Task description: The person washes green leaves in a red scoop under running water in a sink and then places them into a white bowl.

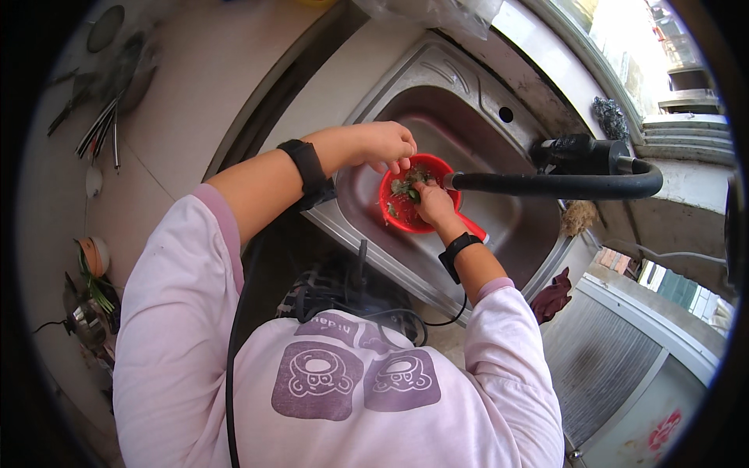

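A red plastic basin (409, 221) with a handle sits in the stainless steel sink (497, 234). Leafy green bits (404, 188) lie inside it. My right hand (434, 203) reaches into the basin, its fingers on the greens; whether they grip any is hidden. Over the basin's far left rim is my left hand (393, 146), fingers bent and pointing down; whether something small is between them cannot be told. The end of the black faucet spout (544, 185) hangs at the basin's right rim, close to my right hand.
The faucet body (579, 153) stands at the sink's right. Near it are a steel wool scourer (610, 117) and a brown fibrous scrubber (578, 217). A dark red cloth (551, 297) lies beside the sink. Utensils (108, 126) and a metal kettle (88, 322) are at the far left. A black cable (234, 351) runs past my body.
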`<state>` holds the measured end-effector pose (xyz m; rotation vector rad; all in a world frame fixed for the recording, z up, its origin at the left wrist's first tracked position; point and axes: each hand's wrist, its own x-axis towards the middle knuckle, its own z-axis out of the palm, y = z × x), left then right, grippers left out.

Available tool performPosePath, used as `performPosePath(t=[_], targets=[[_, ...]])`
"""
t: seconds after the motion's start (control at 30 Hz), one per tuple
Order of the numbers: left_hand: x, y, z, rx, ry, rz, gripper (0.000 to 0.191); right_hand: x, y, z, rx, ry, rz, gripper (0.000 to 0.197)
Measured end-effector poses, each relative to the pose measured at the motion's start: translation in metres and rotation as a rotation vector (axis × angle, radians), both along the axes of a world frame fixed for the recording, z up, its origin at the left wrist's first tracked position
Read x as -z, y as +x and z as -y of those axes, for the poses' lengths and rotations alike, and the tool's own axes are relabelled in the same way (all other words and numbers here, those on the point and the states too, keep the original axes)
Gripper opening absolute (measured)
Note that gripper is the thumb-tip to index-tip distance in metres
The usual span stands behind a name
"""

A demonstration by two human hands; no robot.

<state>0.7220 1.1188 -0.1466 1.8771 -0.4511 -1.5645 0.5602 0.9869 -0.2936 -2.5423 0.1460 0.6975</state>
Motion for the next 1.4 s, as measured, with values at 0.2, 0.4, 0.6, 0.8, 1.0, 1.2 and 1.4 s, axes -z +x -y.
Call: performPosePath(t=[0.2,0.4,0.6,0.8,1.0,1.2,1.4], targets=[[0.006,-0.001,0.0,0.002,-0.01,0.005,0.028,0.004,0.003,0.017,0.376,0.464,0.018,0.052],[0.007,-0.004,-0.001,0.005,0.002,-0.008,0.028,-0.022,-0.001,-0.011,0.021,-0.174,0.221,0.066],[0.008,-0.004,-0.003,-0.003,0.005,-0.016,0.029,0.019,0.002,-0.009,0.172,-0.085,0.136,0.056],[0.012,-0.003,-0.005,-0.043,0.018,-0.023,0.028,0.007,-0.004,-0.007,-0.056,-0.113,0.027,0.054],[0.014,-0.005,-0.004,-0.032,0.023,-0.032,0.027,0.011,0.007,0.013,0.078,0.192,-0.208,0.05],[0.014,-0.004,-0.004,-0.027,0.035,-0.015,0.027,-0.016,0.006,-0.01,0.01,-0.159,0.052,0.064],[0.01,-0.004,-0.003,-0.028,0.04,-0.003,0.027,0.015,0.004,-0.003,0.1,-0.068,0.132,0.052]])
